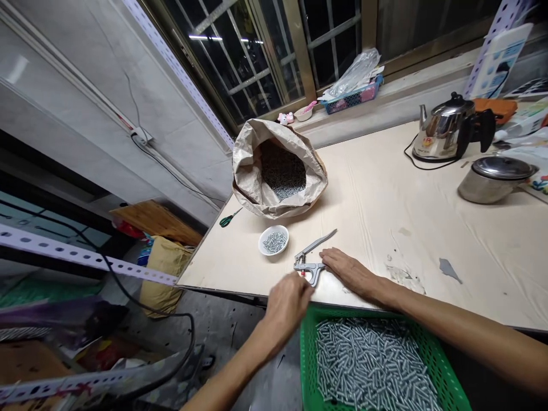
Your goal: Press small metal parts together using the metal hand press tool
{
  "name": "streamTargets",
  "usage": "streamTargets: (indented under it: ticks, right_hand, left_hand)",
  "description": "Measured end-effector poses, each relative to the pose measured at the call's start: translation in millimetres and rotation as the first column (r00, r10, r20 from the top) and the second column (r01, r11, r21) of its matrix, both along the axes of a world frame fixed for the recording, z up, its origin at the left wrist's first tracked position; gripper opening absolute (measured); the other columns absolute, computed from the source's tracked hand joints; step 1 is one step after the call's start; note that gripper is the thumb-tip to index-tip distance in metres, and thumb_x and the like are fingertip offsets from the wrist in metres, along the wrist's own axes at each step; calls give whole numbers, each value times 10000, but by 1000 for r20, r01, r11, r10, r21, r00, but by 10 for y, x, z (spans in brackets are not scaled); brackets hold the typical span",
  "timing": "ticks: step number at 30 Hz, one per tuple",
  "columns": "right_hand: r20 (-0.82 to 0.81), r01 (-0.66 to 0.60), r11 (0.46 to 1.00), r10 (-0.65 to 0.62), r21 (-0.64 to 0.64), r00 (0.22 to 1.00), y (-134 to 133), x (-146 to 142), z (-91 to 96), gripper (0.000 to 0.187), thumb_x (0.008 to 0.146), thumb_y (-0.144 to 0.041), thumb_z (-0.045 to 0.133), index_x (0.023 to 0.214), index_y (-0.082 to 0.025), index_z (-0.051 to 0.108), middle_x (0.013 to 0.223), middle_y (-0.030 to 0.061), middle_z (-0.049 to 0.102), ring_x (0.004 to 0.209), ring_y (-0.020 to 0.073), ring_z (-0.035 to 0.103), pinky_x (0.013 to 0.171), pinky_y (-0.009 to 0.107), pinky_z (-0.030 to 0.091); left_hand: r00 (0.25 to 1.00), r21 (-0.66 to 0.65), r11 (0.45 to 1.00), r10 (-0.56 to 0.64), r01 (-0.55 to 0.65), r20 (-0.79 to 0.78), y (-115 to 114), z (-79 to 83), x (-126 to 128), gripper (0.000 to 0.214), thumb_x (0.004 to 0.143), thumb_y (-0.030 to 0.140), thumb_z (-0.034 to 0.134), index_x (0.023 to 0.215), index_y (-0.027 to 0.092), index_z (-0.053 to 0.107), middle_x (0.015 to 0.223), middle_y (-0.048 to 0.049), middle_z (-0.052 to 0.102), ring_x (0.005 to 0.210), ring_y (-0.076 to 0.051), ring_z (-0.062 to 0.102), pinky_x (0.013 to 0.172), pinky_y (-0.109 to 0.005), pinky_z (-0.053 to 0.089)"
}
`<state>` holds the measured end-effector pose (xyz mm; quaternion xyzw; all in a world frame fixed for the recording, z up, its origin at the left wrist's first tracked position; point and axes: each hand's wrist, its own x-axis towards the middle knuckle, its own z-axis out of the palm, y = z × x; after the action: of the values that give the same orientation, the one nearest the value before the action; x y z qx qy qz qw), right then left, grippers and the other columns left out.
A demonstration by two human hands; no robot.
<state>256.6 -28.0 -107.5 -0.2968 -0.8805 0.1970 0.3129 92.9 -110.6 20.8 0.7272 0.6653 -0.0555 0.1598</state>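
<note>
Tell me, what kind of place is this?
Probably a small home workshop: a paper sack and a green basket hold heaps of small metal parts, a hand tool lies on the table, and a kettle stands there too.

Sack [250,165]: upper centre, on the counter [428,228].
Bowl [262,244]: just below the sack.
Pliers [310,260]: right of the bowl, at the front edge.
Crate [308,342]: bottom centre, below the counter.
Kettle [445,128], pot [492,180]: upper right.

The left hand [287,302] covers the near end of the metal tool [308,264] — its grip on it cannot be told. The green basket [307,348] runs off the bottom edge; the bits [274,242] in the white bowl [261,244] are too small to name.
</note>
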Motion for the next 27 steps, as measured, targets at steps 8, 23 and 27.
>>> streamTargets:
  ticks: [8, 23, 27]
  right_hand:
    - [-44, 19, 997, -16, 80, 999, 6, -38, -49, 134, 945, -124, 429, 985, -188, 540, 1126, 105, 572, 1083, 245, 511, 903, 424, 486]
    - [-20, 8, 991, -6, 131, 1000, 22, -40, -50, 157, 959, -104, 384, 987, -169, 524, 1040, 97, 567, 982, 219, 507, 883, 389, 450]
    - [14, 17, 990, -19, 136, 1000, 12, -19, -14, 156, 966, -112, 380, 935, -172, 520, 945, 76, 571, 888, 202, 502, 850, 380, 411]
  left_hand:
    - [938, 345, 923, 261, -172, -229, 705, -48, -652, 298, 940, 269, 414, 981, 171, 692, 1016, -89, 627, 1008, -230, 546, 701, -291, 444]
    - [970, 348, 917, 234, -196, -71, 1106, -216, -934, 235, 880, 186, 433, 938, 112, 648, 976, -117, 656, 900, -206, 593, 763, -291, 472]
    - [806, 115, 907, 294, -404, 514, 729, -307, -770, 253, 773, 340, 541, 856, 136, 666, 724, -21, 655, 574, -137, 575, 558, -239, 455]
